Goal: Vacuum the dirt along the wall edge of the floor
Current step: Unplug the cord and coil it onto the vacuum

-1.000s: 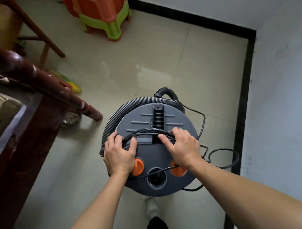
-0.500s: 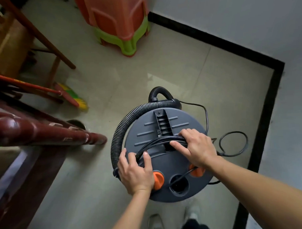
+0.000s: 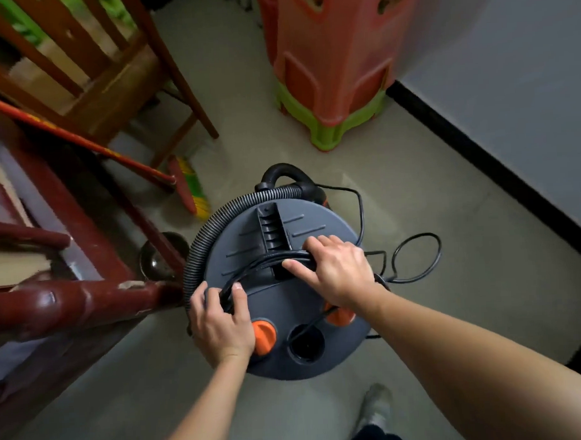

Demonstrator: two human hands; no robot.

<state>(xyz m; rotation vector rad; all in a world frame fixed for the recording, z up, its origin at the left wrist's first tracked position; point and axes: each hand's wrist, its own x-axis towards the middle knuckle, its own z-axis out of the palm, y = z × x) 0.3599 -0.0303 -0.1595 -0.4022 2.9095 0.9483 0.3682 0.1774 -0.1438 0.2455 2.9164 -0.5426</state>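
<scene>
Canister vacuum, grey lid, two hands on it.
Vacuum stands on the tiled floor, between a dark red wooden frame and the black skirting. Left hand grips the bundled cord at the lid's left rim; right hand curls round it at lid centre. Ribbed hose wraps the left side. Stacked plastic stools stand beyond.

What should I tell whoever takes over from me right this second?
Left hand grips the cord at the vacuum's left edge; right hand grips it at the top's middle.
Vacuum stands on the floor, hose curled round it, one cord loop lying toward the skirting.
Done: vacuum is near the skirting.
Left: free cord and hose, then vacuum along the skirting.
</scene>
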